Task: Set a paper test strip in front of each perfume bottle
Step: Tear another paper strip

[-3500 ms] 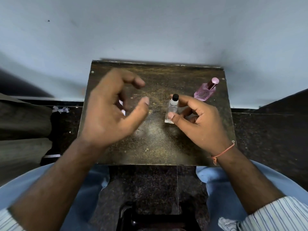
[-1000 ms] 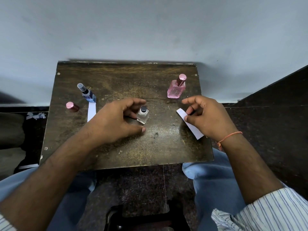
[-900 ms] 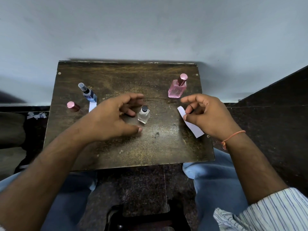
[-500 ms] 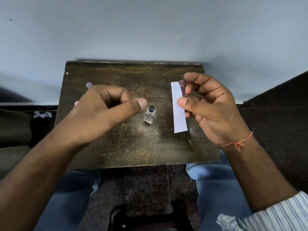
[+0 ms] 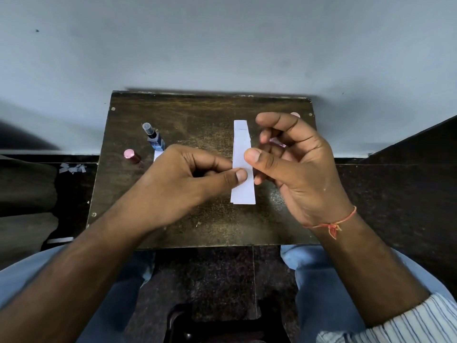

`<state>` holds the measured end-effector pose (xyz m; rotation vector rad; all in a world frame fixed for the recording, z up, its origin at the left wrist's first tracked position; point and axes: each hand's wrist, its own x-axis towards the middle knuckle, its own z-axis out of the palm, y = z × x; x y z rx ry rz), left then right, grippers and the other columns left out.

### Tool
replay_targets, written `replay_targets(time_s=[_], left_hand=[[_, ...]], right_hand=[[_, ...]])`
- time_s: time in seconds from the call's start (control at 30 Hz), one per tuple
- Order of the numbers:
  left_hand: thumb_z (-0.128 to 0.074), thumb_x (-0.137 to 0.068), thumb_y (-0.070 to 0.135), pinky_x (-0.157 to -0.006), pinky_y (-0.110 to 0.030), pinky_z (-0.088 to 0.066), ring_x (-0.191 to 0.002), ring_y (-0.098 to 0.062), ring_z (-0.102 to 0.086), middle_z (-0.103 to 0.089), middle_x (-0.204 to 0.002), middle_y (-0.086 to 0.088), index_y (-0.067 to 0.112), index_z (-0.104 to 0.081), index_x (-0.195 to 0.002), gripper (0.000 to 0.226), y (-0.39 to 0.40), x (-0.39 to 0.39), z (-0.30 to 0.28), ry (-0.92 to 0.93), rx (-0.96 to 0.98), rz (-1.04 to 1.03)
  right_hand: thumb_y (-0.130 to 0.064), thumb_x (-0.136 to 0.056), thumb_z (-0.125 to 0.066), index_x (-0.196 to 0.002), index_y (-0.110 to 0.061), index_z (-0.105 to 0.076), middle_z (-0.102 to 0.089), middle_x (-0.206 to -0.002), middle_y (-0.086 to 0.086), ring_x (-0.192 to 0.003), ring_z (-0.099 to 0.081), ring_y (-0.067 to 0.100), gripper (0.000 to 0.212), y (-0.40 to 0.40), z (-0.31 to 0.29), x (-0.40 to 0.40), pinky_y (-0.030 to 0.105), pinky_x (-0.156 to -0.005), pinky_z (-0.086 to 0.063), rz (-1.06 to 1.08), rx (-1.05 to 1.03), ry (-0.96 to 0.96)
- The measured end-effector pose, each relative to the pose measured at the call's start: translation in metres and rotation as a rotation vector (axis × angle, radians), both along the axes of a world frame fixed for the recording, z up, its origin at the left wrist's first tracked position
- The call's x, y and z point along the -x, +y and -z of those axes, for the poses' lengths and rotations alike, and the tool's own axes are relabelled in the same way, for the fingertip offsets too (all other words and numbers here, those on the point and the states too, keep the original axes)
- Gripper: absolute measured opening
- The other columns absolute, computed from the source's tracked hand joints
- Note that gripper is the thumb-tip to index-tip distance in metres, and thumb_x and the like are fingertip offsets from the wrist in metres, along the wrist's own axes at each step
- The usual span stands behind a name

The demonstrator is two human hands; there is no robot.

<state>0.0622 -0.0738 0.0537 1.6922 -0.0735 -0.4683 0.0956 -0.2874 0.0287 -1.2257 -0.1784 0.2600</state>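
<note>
I hold a white paper strip [image 5: 242, 167] upright above the small dark table [image 5: 197, 110]. My left hand [image 5: 188, 186] pinches its left edge, and the thumb of my right hand [image 5: 299, 169] presses on its right edge. The top of the strip shows a step, as if two strips overlap. A blue spray bottle [image 5: 155, 139] stands at the back left, with another strip [image 5: 156, 155] partly showing in front of it. A small pink-capped bottle [image 5: 131, 156] lies further left. Only the cap of the pink perfume bottle [image 5: 295, 115] peeks out behind my right hand. The small clear bottle is hidden.
The table stands against a pale wall. Paper scraps [image 5: 72, 168] lie on the dark floor to the left. My knees in blue jeans [image 5: 319, 280] are under the table's near edge.
My right hand lifted the strip off the table's right side and brought it to the middle. My left hand left the clear bottle and now pinches the strip too.
</note>
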Motion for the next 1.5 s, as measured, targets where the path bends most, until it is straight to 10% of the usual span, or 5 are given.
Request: replay_targets(time_s=[0.17,0.37,0.63,0.9,1.5], left_hand=[[-0.089,-0.078,0.048,-0.085,-0.049,-0.046,-0.081,-0.062,-0.060,-0.071,-0.095,-0.042,0.021,-0.088,-0.095,0.032,0.005,-0.004,0.008,0.016,0.037,-0.083],[-0.093,-0.071,0.037,-0.055,-0.028,-0.034,-0.049,-0.009,-0.033,-0.042,-0.046,0.015,0.009,-0.084,-0.078,0.031,0.001,-0.005,0.013,0.012,0.012,-0.125],[-0.089,-0.070,0.058,-0.047,-0.019,-0.029,-0.046,-0.007,-0.037,-0.047,-0.048,0.005,0.017,-0.068,-0.056,0.048,0.021,-0.015,0.016,-0.220,-0.188,-0.116],[-0.081,-0.084,0.051,-0.059,-0.019,-0.046,-0.069,-0.014,-0.065,-0.071,-0.087,0.012,0.052,-0.081,-0.089,0.005,0.032,-0.020,0.021,-0.442,-0.337,-0.092],[-0.083,-0.094,0.029,-0.045,-0.016,-0.028,-0.042,-0.008,-0.035,-0.078,-0.099,0.012,0.021,-0.081,-0.114,0.022,0.025,-0.013,0.025,-0.641,-0.205,-0.038]], right_hand=[[-0.013,-0.081,-0.088,-0.121,-0.024,-0.076,-0.070,-0.097,-0.004,-0.078,-0.068,0.013,0.043,-0.004,-0.002,0.000,0.029,-0.054,-0.058,0.004,0.136,-0.028],[-0.014,-0.083,-0.088,-0.121,-0.025,-0.078,-0.080,-0.097,0.002,-0.081,-0.074,0.013,0.040,-0.001,-0.004,0.004,0.030,-0.061,-0.061,-0.016,0.204,-0.059],[-0.016,-0.082,-0.090,-0.118,-0.031,-0.081,-0.080,-0.090,-0.003,-0.080,-0.074,0.013,0.041,-0.007,-0.012,0.001,0.030,-0.057,-0.057,-0.067,0.102,0.116],[-0.025,-0.072,-0.092,-0.116,-0.032,-0.083,-0.081,-0.091,-0.002,-0.078,-0.073,0.016,0.045,-0.009,-0.017,0.001,0.029,-0.059,-0.052,-0.147,0.108,0.257],[-0.005,-0.077,-0.088,-0.100,-0.031,-0.080,-0.078,-0.079,0.001,-0.074,-0.076,0.019,0.036,0.005,-0.017,0.011,0.039,-0.067,-0.057,-0.145,0.183,0.259]])
